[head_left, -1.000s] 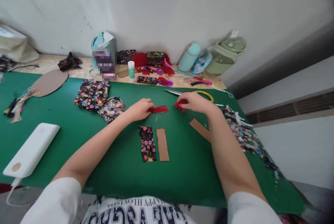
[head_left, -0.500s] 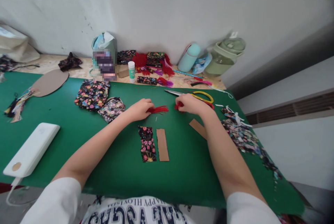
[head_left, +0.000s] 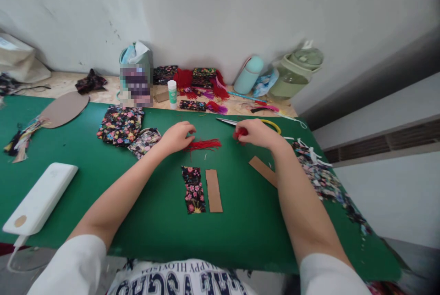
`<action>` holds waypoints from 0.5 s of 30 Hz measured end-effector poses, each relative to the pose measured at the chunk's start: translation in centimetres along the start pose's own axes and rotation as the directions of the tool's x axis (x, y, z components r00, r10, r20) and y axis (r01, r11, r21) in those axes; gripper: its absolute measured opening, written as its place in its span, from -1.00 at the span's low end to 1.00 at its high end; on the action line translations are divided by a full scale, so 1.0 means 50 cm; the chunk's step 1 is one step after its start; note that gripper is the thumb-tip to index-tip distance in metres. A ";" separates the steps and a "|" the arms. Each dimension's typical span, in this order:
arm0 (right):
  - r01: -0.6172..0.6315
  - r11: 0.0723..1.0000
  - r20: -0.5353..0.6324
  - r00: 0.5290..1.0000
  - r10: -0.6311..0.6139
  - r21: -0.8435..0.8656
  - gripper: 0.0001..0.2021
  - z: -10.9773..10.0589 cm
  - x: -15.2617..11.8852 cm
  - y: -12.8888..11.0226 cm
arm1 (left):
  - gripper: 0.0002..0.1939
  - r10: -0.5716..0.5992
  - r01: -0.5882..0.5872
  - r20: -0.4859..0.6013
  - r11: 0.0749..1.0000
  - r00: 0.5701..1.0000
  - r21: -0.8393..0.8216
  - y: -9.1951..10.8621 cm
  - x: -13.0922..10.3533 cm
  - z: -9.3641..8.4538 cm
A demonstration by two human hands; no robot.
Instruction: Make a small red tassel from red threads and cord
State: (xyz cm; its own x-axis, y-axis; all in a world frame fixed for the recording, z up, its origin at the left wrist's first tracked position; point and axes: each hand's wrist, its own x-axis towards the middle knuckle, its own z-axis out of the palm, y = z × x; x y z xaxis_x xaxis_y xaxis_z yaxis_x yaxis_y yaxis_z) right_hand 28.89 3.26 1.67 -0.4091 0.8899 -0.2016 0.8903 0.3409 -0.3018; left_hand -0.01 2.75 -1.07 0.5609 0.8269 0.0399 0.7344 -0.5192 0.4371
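Observation:
My left hand [head_left: 178, 136] hovers at the left end of a bundle of red threads [head_left: 206, 144], its thumb and fingers apart. The bundle lies on the green mat, strands fanned toward the right. In the fingers of my right hand [head_left: 257, 133] is a clump of red thread [head_left: 241, 134], partly covered by them. Behind that hand lie scissors [head_left: 271, 124] with a yellow handle, their blades pointing left. Nearer to me, a strip of black floral fabric [head_left: 194, 189] lies beside a brown cardboard strip [head_left: 214, 191]. Another cardboard strip [head_left: 263, 171] rests by my right forearm.
Folded floral fabric [head_left: 120, 125] lies left, past a white power bank [head_left: 41, 197] with a cable. Fabric scraps [head_left: 323, 178] spread along the right edge. A glue stick [head_left: 172, 94], a turquoise bottle [head_left: 249, 75] and a green jug [head_left: 296, 72] stand at the back.
My left hand has let go of the red thread bundle and moved slightly up and left. My right hand, still on the red clump, has shifted a little right and away from me.

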 end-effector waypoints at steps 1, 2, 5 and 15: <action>-0.003 1.000 -0.025 1.000 0.003 0.005 -0.89 -0.002 -0.002 0.004 | -0.77 -0.036 0.037 -0.046 0.999 0.998 0.018 -0.009 0.000 -0.001; -0.008 1.000 -0.059 0.998 0.009 0.012 -0.89 -0.005 -0.004 0.008 | -0.77 -0.064 0.068 -0.090 0.997 0.994 0.041 -0.018 0.001 0.000; -0.065 0.995 -0.213 0.974 0.080 0.077 -0.89 -0.015 -0.011 0.016 | -0.75 -0.062 0.090 -0.161 0.981 0.985 0.171 -0.041 0.000 0.006; -0.090 0.830 -0.568 0.689 0.451 0.550 -0.89 -0.031 -0.015 0.052 | -0.65 0.032 -0.010 -0.058 0.937 0.998 0.349 -0.057 0.004 0.028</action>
State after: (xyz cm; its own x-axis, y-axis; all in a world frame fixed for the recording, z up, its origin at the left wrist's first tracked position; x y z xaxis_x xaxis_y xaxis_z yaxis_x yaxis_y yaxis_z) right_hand 31.84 3.93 2.50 0.2331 0.9387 0.2539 0.6659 0.0362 -0.7452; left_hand -1.44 4.09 -3.58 0.5610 0.8210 0.1061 0.8160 -0.5700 0.0961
